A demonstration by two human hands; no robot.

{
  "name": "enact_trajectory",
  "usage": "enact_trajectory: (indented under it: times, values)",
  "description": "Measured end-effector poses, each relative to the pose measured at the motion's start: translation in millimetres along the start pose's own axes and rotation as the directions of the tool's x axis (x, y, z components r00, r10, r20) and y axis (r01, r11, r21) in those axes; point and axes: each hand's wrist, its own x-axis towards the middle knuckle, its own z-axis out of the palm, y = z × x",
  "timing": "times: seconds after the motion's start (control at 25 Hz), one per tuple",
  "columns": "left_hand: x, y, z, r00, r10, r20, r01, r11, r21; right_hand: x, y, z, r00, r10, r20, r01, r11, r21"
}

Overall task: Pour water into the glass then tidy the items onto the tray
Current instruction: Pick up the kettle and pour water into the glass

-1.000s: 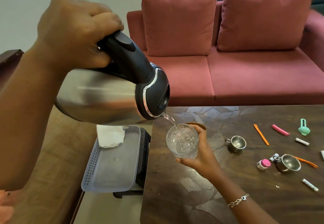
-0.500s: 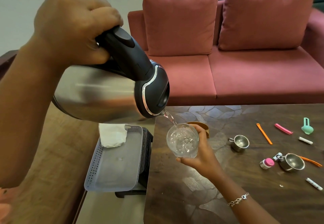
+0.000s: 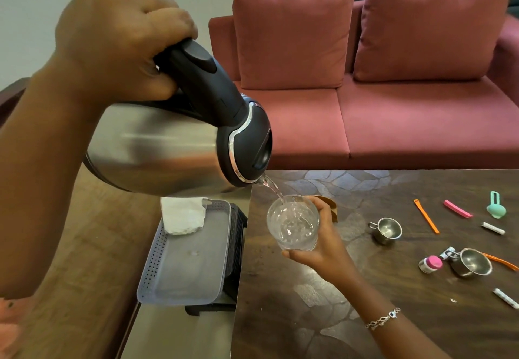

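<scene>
Head view. A: What is gripped by the left hand (image 3: pixel 120 41)?

B: The black handle of a steel electric kettle (image 3: pixel 157 150) is enclosed by its clenched fingers. The kettle is tipped with the spout down to the right, just past the table's (image 3: pixel 365 316) far-left corner.

A: And where is the glass (image 3: pixel 292 223) found?

B: It is held off the table, above the left edge, tilted towards the spout. It is grasped from the right side and from beneath by the curled fingers of the right hand (image 3: pixel 323 243), on whose wrist a bracelet (image 3: pixel 382 319) is worn. A thin stream of water (image 3: pixel 272 187) is seen running from the spout into the rim, and water is seen inside the glass.

A: Where is the tray (image 3: pixel 185 274) placed?

B: It is set on a black crate (image 3: pixel 238 235) just beside the table's left edge, lower than the tabletop. A white folded cloth (image 3: pixel 182 215) is laid in its far corner.

A: What is spread over the table?

B: Towards the right edge two small steel cups (image 3: pixel 387 230) (image 3: pixel 471 261), a pink-capped little container (image 3: pixel 431 264), an orange strip (image 3: pixel 426 216), a pink clip (image 3: pixel 457 209), a mint-green scoop (image 3: pixel 495 209) and two white sticks (image 3: pixel 493 228) (image 3: pixel 505 298) are scattered apart. A brown object (image 3: pixel 331 204) is partly hidden behind the right hand; what it is cannot be told. A red sofa (image 3: pixel 393 119) is seen beyond the far edge.
</scene>
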Motion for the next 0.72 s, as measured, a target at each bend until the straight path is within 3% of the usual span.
enact_trajectory:
  times: [0.12,0.32,0.72]
  values:
    - [-3.1,-2.3,0.9,0.999,-0.007,-0.032,0.007,1.000,0.008,1.6,-2.8,-0.6,1.000,-0.017,0.001,0.017,1.000,0.018]
    - [-17.7,0.2,14.2,0.975,-0.020,-0.220,0.020,1.000,-0.004,3.2,-10.4,-1.5,0.999,-0.048,-0.005,0.048,0.999,0.009]
    - [-64.4,3.6,46.8,0.869,-0.429,-0.248,0.371,0.895,-0.248,-0.5,-15.3,3.4,0.998,-0.066,0.018,0.066,0.998,0.015]
